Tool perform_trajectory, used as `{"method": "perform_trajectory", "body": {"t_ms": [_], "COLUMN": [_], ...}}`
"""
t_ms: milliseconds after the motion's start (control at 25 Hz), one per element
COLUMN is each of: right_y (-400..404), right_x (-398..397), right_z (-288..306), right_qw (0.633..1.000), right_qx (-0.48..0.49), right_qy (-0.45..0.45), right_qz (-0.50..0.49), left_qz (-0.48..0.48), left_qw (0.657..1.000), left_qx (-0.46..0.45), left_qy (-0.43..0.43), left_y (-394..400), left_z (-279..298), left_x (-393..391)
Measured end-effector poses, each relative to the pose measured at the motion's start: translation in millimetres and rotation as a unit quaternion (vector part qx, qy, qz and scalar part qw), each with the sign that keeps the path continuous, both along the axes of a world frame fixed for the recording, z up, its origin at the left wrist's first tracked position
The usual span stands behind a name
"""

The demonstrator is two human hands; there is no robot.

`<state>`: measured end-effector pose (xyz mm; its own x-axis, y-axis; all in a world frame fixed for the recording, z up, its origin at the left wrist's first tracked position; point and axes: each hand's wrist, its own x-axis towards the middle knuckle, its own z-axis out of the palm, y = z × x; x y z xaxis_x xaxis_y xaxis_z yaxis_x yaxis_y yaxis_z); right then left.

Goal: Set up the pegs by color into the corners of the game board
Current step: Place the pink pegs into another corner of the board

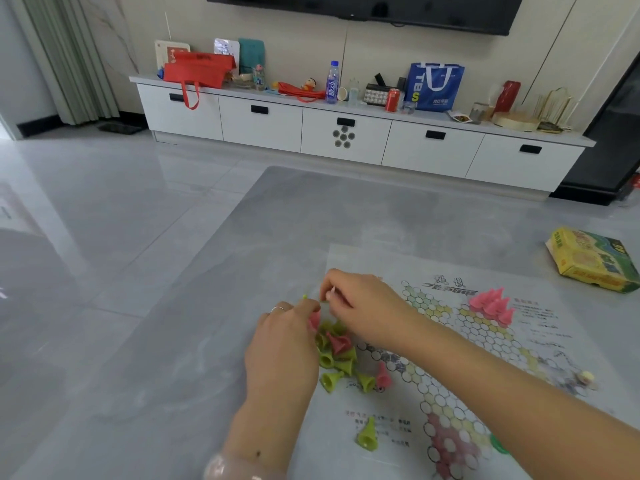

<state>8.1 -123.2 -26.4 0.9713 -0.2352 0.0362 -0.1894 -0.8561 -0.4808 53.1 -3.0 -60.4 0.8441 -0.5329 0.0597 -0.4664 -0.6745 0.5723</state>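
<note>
The right hand (360, 306) has its fingertips (327, 293) curled and pinched together on something small and pale; what it is cannot be told. Just beside them, the left hand (284, 344), a ring (278, 309) on one finger, bends its fingers down into the pile; a small yellow-green tip (305, 296) shows at its fingertips, but whether the hand grasps it cannot be told. Directly below both sets of fingers lies the heap of mixed pegs (337, 351), green and pink cones tumbled together at the left edge of the paper game board (485, 358). Nearer the person from the heap, one green peg (367, 434) stands alone on the board's printed text. Beyond the right hand's knuckles, a cluster of pink pegs (491, 304) stands in a far corner of the hexagon grid. Further right, apart from the board, the yellow game box (592, 259) rests on the grey table (242, 271). Across the floor stands a white TV cabinet (346, 133).
</note>
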Motion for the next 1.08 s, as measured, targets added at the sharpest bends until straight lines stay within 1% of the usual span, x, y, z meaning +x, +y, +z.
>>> {"method": "perform_trajectory", "body": {"t_ms": [80,160,240,360,560,640,760,840,960,1000,1080], "right_y": [-3,-5,-5,-4,-1,-3,-9,-20,-55,-71,-102], "right_x": [7,12,18,29,37,34,15,-8,-58,-76,-113], "right_z": [0,0,2,8,6,10,26,37,47,49,49], "right_qw": [0.991,0.978,0.970,0.954,0.942,0.954,0.989,0.998,0.997,0.992,0.970], "right_qx": [-0.100,-0.153,-0.170,-0.197,-0.227,-0.203,-0.090,-0.030,0.013,0.042,0.090], "right_qy": [0.064,0.088,0.102,0.149,0.172,0.157,0.083,0.041,0.010,-0.015,-0.080], "right_qz": [0.068,0.109,0.141,0.171,0.179,0.157,0.080,0.031,-0.070,-0.117,-0.213], "left_qz": [0.004,0.006,0.006,0.008,0.032,0.031,0.038,0.048,0.079,0.081,0.073], "left_qw": [1.000,1.000,1.000,1.000,0.998,0.998,0.998,0.997,0.993,0.992,0.989], "left_qx": [0.002,0.017,0.022,0.013,-0.014,-0.018,-0.026,-0.042,-0.082,-0.099,-0.130], "left_qy": [-0.004,-0.005,-0.001,0.017,0.048,0.053,0.053,0.045,0.014,-0.002,-0.024], "left_y": [1,0,0,1,5,6,6,5,5,4,1], "left_z": [2,3,4,6,11,11,6,6,12,15,18], "left_x": [-2,-3,-3,-3,-2,-1,0,-1,-1,-1,-4]}}
